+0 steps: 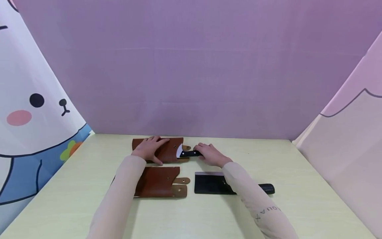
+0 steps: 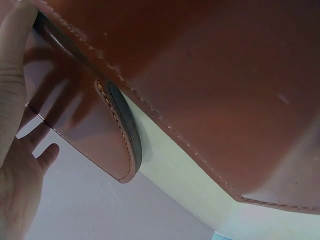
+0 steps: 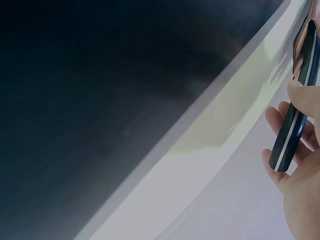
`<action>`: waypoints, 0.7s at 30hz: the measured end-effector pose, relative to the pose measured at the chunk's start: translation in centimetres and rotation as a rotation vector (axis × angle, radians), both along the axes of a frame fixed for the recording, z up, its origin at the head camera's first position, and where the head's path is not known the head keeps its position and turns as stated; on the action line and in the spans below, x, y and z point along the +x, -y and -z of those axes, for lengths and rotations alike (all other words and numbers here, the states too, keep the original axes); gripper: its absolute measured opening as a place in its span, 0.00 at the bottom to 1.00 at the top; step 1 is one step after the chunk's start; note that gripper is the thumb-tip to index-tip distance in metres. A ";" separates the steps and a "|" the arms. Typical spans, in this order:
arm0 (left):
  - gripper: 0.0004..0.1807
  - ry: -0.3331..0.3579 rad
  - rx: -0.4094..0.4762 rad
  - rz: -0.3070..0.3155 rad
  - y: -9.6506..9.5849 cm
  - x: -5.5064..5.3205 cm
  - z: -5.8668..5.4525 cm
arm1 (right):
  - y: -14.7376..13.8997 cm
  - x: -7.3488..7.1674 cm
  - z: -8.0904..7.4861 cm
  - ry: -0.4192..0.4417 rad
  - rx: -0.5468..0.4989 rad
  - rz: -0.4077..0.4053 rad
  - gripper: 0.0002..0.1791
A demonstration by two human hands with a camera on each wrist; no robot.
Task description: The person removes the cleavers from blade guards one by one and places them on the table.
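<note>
A kitchen knife (image 1: 189, 153) has its black riveted handle outside the back brown leather sheath (image 1: 168, 151). Most of its blade is inside; only a pale strip shows at the mouth. My right hand (image 1: 211, 155) grips the handle, with the thumb along it and the fingers around it in the right wrist view. Spread across the sheath is my left hand (image 1: 149, 148), thumb at the near edge and straight fingers towards the far edge. In the left wrist view its fingers (image 2: 35, 140) mirror in the glossy leather.
Nearer to me lies a second brown sheath (image 1: 158, 182) with two snap straps, partly under the left sleeve. A black cleaver (image 1: 210, 184) with a pale edge lies right of it, its middle hidden by the right forearm. A purple wall (image 1: 191, 83) stands behind the table (image 1: 298, 192).
</note>
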State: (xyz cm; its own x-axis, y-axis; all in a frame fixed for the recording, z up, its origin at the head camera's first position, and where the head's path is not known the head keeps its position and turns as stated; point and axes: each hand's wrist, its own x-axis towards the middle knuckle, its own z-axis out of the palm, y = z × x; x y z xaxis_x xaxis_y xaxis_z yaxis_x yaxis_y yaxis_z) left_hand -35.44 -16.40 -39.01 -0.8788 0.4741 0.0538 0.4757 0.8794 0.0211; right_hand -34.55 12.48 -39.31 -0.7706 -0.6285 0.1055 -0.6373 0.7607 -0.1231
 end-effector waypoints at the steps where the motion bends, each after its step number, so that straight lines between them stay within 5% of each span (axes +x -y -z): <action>1: 0.57 -0.004 -0.002 0.001 0.0 0.0 0.0 | 0.0 0.0 0.0 0.000 -0.001 0.000 0.16; 21: 0.58 -0.080 -0.018 0.026 0.2 -0.2 -0.3 | 0.0 0.2 0.1 -0.054 -0.049 -0.004 0.14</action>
State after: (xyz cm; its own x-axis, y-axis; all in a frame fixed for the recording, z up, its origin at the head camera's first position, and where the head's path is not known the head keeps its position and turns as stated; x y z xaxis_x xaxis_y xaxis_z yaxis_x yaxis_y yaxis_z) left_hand -35.66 -16.59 -38.75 -0.8596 0.4981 0.1144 0.4977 0.8667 -0.0335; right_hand -34.38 12.50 -39.39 -0.7602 -0.6248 0.1779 -0.6473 0.7519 -0.1252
